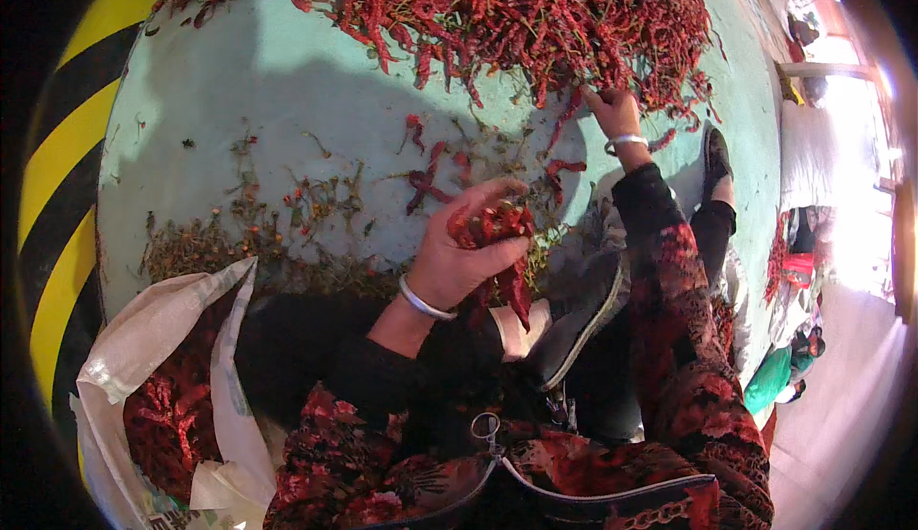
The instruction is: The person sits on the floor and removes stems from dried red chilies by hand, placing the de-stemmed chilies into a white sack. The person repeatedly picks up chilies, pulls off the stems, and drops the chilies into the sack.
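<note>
A bunch of dried red chilli peppers (513,289) fills my left hand (459,243), which curls around it. Some pods hang down below the palm, and others show their ends between thumb and fingers. Farther out, my right hand (615,112) is at the near edge of a large heap of dried red chillies (502,17). Its thumb and fingertips pinch the upper end of a single dried chilli (565,122). Both wrists carry a silver bangle. Several loose chillies (429,180) lie between my left hand and the heap.
Plucked stems (208,246) litter the pale green surface (287,92) in front of me. An open woven sack (233,401) with red chillies inside stands at lower left. Yellow and black stripes (64,157) border the left side. A person in green (771,379) is at far right.
</note>
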Tool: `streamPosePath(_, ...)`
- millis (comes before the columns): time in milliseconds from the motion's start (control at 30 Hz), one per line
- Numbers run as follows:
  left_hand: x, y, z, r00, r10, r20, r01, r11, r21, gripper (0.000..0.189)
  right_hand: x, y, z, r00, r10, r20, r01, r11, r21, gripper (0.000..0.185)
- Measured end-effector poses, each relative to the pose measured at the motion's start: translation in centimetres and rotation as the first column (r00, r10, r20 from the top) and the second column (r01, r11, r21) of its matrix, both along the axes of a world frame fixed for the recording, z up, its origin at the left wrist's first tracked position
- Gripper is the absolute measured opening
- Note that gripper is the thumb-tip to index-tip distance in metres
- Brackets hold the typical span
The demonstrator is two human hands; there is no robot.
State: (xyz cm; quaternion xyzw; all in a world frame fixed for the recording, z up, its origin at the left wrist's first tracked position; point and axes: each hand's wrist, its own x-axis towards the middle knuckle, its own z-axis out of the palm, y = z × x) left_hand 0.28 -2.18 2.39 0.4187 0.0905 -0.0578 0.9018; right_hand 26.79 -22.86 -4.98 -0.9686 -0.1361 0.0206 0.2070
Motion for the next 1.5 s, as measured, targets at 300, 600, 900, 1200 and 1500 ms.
streamPosePath(300, -0.2, 0.5, -1.3, 0.986, 0.117, -0.121, -0.104, 0.989, 0.109, 0.025, -4.6, 1.5, 1.8, 0.885, -0.064, -0.461, 0.306, 0.827, 0.472, 0.016)
streamPosePath(600, -1.5, -2.1, 2.2, 0.989, 0.094, 0.113, -0.118, 0.967, 0.227, 0.025, -16.6, 0.4, 11.8, 0.896, 0.255, -0.362, 0.087, 0.700, 0.709, 0.019)
streamPosePath(900, -6.0, -9.3, 2.2, 0.951, -0.078, 0.300, -0.120, 0.801, 0.587, 0.012, -25.1, -2.0, 10.5, 0.822, 0.393, 0.411, -0.477, 0.871, 0.120, 0.010)
streamPosePath(1200, -12.8, 0.8, 15.2, 0.984, -0.082, 0.161, -0.044, 0.754, 0.656, 0.028, -21.3, -8.2, 6.8, 0.971, 0.228, 0.077, -0.240, 0.942, 0.236, 0.027)
streamPosePath(1500, -29.9, 22.8, 10.5, 0.735, 0.604, -0.308, 0.676, -0.620, 0.397, 0.055, -20.4, -7.3, 4.6, 0.939, 0.258, 0.227, -0.302, 0.934, 0.190, 0.024)
